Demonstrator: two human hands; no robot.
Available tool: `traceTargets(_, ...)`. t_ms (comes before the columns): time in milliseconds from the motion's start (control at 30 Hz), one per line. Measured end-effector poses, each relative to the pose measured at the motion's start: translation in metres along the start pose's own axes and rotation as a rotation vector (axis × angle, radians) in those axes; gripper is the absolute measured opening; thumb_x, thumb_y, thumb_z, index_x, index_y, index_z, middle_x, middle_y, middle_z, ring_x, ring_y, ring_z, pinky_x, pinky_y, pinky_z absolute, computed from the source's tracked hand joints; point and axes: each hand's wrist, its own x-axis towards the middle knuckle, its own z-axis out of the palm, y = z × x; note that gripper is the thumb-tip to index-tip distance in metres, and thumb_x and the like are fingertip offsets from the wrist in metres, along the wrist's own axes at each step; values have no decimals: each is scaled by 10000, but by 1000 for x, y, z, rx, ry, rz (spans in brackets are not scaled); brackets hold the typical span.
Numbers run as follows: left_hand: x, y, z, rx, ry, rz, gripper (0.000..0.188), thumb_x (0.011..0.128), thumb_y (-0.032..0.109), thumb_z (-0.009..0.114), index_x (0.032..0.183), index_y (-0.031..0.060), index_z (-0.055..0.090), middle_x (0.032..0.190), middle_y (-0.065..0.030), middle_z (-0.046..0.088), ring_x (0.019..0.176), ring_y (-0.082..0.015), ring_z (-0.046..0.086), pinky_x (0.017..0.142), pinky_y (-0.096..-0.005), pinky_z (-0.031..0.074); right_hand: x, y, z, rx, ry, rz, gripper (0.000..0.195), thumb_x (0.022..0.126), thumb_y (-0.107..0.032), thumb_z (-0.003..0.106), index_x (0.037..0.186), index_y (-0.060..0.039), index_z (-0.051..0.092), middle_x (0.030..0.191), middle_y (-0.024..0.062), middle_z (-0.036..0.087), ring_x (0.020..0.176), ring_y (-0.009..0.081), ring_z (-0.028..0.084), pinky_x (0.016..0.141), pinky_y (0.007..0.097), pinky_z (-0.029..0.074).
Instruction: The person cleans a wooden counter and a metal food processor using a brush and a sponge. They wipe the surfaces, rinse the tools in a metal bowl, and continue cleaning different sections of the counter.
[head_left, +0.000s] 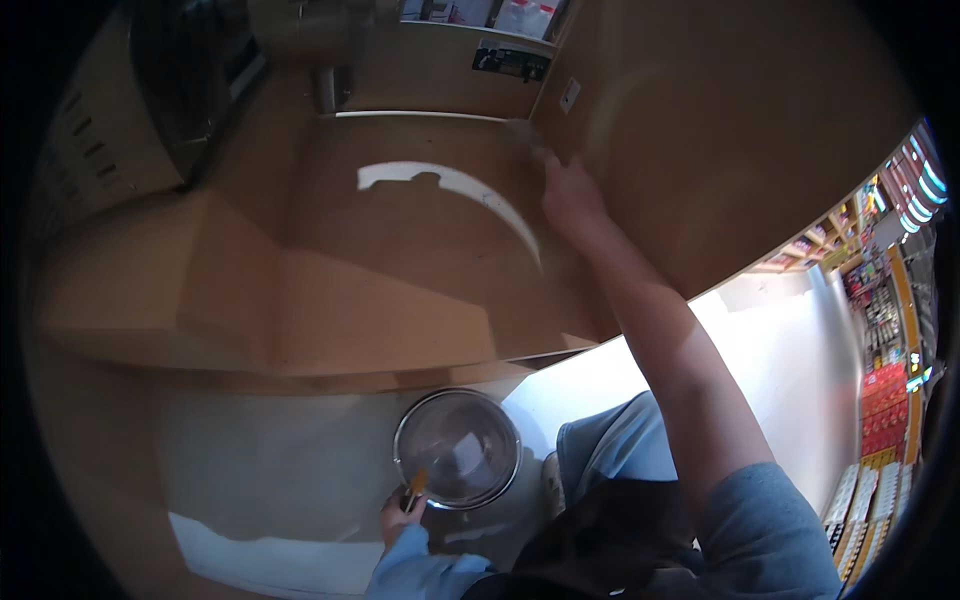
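Observation:
My right hand reaches to the back right corner of a wooden compartment. A pale, blurred thing, perhaps a cloth, shows at its fingertips against the corner. My left hand is low in the view, closed around a small dark and orange object at the lower left edge of a round bowl with a shiny rim. Whether this hand also grips the rim cannot be told. The bowl stands or is held in front of the compartment, above the pale floor. A curved white patch lies across the compartment's base.
A tall wooden side panel rises right of my right arm. A wooden block-like part stands on the left. Packets lie on a shelf above. Shelves with red goods stand far right. My bent knee is beside the bowl.

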Motion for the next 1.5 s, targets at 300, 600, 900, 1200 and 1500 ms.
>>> traceTargets(300, 16, 13, 18, -278, -89, -108, 379, 733, 220, 686, 1010, -15, 576, 885, -185, 645, 803, -291, 641, 716, -370, 482, 102, -7, 38, -239, 117, -236, 259, 852, -98, 437, 967, -119, 668, 924, 167, 617, 860, 321, 620, 742, 407, 510)
traceTargets(600, 29, 35, 4, -556, -149, 2, 218, 741, 84, 563, 907, -56, 545, 741, -131, 595, 679, -191, 567, 616, -319, 439, 107, -42, -13, -428, -212, -402, 184, 736, -200, 598, 834, -71, 684, 858, 139, 647, 797, 323, 624, 659, 397, 496)
traceTargets(900, 31, 95, -17, -888, -259, -98, 245, 748, 22, 547, 990, -20, 545, 831, -45, 581, 734, -119, 537, 660, -259, 431, -21, -43, -122, -500, -462, -708, 134, 764, -129, 550, 806, -61, 657, 839, 151, 636, 795, 341, 611, 687, 429, 488)
traceTargets(1200, 40, 170, -34, -1013, -306, -210, 196, 744, 19, 538, 939, 1, 535, 717, -28, 530, 527, -72, 493, 419, -226, 364, 31, -23, -90, -113, -51, -799, 212, 809, -203, 538, 853, -41, 666, 860, 147, 650, 827, 291, 632, 716, 371, 505)
traceTargets(1500, 24, 180, -40, -1053, -191, -279, 131, 771, 13, 510, 896, 41, 484, 688, -4, 501, 452, -43, 403, 336, -216, 268, -132, -40, -136, -420, -417, -787, 216, 790, -97, 538, 987, -63, 620, 885, 116, 599, 796, 265, 618, 675, 386, 512)
